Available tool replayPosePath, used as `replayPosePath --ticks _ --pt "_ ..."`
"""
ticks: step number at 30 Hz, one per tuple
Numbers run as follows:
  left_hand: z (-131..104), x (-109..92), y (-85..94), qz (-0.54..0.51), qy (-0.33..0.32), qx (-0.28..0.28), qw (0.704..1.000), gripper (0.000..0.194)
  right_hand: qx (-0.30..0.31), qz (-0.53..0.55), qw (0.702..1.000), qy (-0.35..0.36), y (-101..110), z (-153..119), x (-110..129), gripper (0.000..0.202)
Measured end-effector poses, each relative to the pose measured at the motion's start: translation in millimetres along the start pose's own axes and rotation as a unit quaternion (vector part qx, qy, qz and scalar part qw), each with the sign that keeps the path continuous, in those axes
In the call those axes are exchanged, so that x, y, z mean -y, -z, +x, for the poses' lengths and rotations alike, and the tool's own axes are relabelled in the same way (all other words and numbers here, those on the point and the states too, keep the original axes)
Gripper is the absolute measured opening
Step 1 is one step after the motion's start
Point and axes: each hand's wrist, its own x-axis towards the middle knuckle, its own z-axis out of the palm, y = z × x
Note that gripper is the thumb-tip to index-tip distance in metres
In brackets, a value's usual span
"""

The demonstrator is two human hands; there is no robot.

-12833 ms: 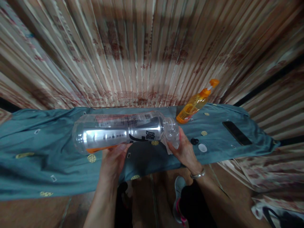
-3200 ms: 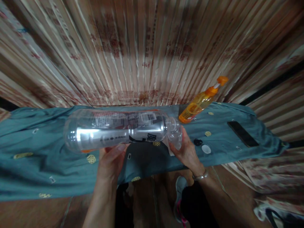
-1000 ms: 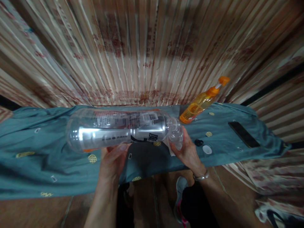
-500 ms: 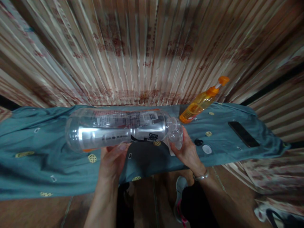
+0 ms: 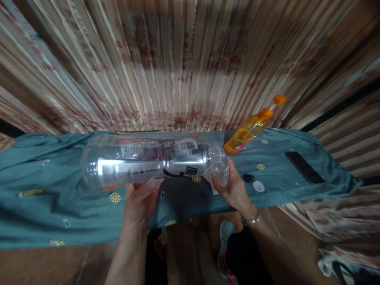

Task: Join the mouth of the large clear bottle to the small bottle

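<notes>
Striped, pleated curtains (image 5: pixel 184 67) hang all along the back, and in front of them runs a long table under a teal cloth (image 5: pixel 53 186) dotted with small gold roundels. Above that cloth the person holds a large clear plastic bottle (image 5: pixel 145 160) sideways, its silver label facing up and its base toward the left. Their left hand (image 5: pixel 141 202) cups the bottle from underneath near the middle, fingers curled up against the label. Their right hand (image 5: pixel 233 186) is closed around the neck end, with what looks like a scrap of white cloth or tissue pinched against it, though the blur makes that hard to be sure of. Just beyond the right hand stands an orange spray bottle (image 5: pixel 252 126); a small black cap (image 5: pixel 248 177) and a white cap (image 5: pixel 258 186) lie side by side near the wrist, and a dark phone (image 5: pixel 304 167) lies farther right.
</notes>
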Motion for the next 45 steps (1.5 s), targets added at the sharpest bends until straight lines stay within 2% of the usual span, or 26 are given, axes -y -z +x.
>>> replayPosePath --ticks 5,14,34,45 --pt "0.6 -1.7 -2.6 0.006 -0.008 0.012 1.000 0.065 -0.004 -0.002 1.000 0.003 -0.3 0.3 -0.1 0.089" --pt "0.1 -1.4 -1.3 0.027 0.005 0.018 0.999 0.056 -0.002 -0.005 1.000 0.002 0.7 0.9 1.3 0.087" --pt "-0.4 -3.8 -2.9 0.054 0.010 0.012 0.998 0.074 -0.004 -0.004 1.000 0.000 -0.7 0.2 0.0 0.088" --pt "-1.7 -3.4 -3.7 0.027 0.012 0.018 0.999 0.062 0.005 0.005 1.000 -0.005 1.1 0.9 1.0 0.087"
